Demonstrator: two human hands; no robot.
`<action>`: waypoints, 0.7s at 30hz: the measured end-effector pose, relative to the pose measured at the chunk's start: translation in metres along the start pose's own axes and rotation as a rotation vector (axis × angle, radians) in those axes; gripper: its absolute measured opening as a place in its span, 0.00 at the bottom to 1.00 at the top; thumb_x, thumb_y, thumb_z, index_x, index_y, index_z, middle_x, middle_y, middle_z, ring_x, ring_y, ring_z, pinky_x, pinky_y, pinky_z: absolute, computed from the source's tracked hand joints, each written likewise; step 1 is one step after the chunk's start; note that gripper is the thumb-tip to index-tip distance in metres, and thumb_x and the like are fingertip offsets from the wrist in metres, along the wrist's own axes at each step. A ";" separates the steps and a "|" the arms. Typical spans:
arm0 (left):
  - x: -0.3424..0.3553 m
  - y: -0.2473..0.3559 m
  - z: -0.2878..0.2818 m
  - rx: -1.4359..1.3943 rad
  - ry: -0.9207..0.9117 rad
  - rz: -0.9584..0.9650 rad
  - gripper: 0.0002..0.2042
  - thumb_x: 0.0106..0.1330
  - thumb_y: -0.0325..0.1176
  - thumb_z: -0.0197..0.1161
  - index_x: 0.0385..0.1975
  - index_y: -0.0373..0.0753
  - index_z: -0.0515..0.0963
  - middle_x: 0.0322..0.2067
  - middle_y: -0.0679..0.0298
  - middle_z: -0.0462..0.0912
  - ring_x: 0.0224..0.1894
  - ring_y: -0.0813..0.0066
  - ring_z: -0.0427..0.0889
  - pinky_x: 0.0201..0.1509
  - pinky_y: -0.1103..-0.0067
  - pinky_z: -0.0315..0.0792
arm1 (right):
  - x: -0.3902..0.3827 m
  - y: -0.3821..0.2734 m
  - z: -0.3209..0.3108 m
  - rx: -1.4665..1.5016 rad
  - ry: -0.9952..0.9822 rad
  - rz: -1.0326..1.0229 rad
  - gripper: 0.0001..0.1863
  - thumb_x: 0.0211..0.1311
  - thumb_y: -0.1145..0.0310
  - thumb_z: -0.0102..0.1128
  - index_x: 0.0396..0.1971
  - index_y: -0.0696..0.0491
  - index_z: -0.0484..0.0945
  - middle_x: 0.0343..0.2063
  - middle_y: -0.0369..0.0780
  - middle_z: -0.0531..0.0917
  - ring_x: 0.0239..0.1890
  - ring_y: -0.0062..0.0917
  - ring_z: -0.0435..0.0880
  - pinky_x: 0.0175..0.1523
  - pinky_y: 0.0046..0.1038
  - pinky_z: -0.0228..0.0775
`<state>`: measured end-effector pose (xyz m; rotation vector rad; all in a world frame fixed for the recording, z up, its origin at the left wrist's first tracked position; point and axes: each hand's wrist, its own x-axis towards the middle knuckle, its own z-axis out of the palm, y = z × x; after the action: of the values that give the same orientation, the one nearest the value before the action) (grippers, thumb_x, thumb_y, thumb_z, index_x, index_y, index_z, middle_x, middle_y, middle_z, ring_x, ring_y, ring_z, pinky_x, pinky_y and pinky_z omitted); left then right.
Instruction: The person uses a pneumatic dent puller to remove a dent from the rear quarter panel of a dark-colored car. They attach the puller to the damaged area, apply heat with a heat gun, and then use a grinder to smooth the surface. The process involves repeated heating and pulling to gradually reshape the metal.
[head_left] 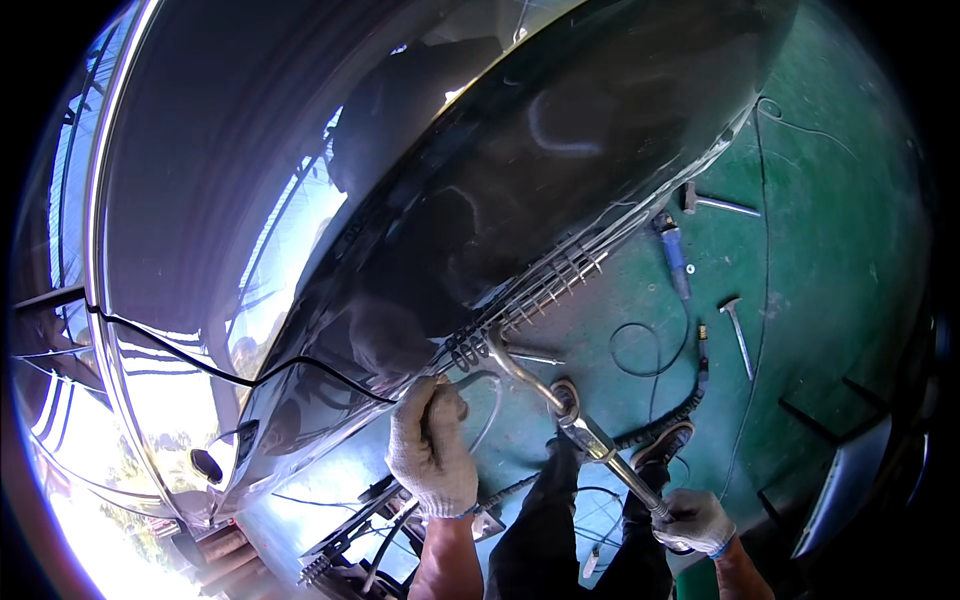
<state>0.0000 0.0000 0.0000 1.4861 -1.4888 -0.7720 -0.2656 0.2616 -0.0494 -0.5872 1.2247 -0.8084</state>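
Observation:
My right hand (697, 521), in a pale work glove, grips the lower end of a long metal dent puller (628, 474). Its curved hook end reaches up to a row of small metal rings (468, 350) along the lower edge of a glossy dark car panel (600, 130). My left hand (434, 445), gloved too, is curled closed close to that edge, left of the puller's hook. A black cable (235, 378) crosses the bodywork and meets this fist; whether the fingers hold it is hidden. Several thin metal pins (560, 280) stick out along the edge farther right.
On the green floor (830, 250) lie two hammers (727, 206) (740, 340), a blue corded power tool (672, 255) and a dark hose (690, 405). My shoes stand beside the hose. Cables and a dark metal frame (350, 540) are at lower left; a panel-like object (845, 485) stands at right.

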 end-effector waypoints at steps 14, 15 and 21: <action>0.005 -0.001 0.007 -0.051 0.000 0.037 0.11 0.74 0.25 0.57 0.52 0.29 0.76 0.35 0.54 0.86 0.33 0.78 0.83 0.40 0.79 0.80 | -0.004 0.010 -0.010 0.236 0.130 0.294 0.06 0.52 0.83 0.68 0.28 0.63 0.79 0.24 0.39 0.80 0.26 0.19 0.81 0.31 0.22 0.74; 0.005 0.000 0.007 -0.050 -0.002 0.040 0.11 0.74 0.25 0.57 0.52 0.29 0.76 0.35 0.54 0.86 0.32 0.78 0.83 0.39 0.79 0.79 | -0.005 0.010 -0.011 0.255 0.124 0.317 0.06 0.51 0.83 0.69 0.28 0.63 0.80 0.24 0.38 0.81 0.26 0.19 0.81 0.31 0.22 0.74; -0.005 -0.003 0.011 -0.184 0.004 -0.021 0.13 0.74 0.24 0.56 0.55 0.30 0.74 0.37 0.55 0.84 0.31 0.77 0.81 0.38 0.78 0.79 | -0.011 0.023 -0.015 0.106 0.096 0.280 0.07 0.50 0.81 0.72 0.27 0.61 0.81 0.26 0.37 0.83 0.27 0.17 0.82 0.31 0.23 0.74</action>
<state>-0.0095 0.0026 -0.0079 1.3654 -1.3625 -0.8937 -0.2763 0.2846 -0.0648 -0.2847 1.3092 -0.6652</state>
